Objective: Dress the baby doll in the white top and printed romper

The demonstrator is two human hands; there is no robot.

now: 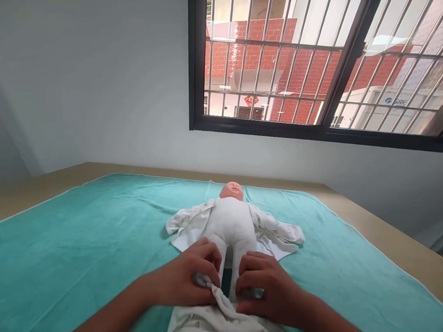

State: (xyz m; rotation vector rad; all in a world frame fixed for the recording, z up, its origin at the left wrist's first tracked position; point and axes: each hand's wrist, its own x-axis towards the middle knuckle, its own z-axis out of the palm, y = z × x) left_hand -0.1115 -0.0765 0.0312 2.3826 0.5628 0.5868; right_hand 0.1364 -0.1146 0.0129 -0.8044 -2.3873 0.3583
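Note:
A baby doll [232, 219] with a white cloth body lies on its back on the teal towel [82, 248], head toward the wall. An open white printed top [278, 231] is spread under its torso. My left hand [189, 277] is closed, pinching bunched white printed cloth [215, 318] at the doll's left-side leg. My right hand [264, 285] is curled on the same cloth at the other leg. The doll's feet are hidden under my hands.
The towel covers a tan table [391, 247] set against a white wall. A barred black-framed window [312, 61] is above the far right, with a brick building outside.

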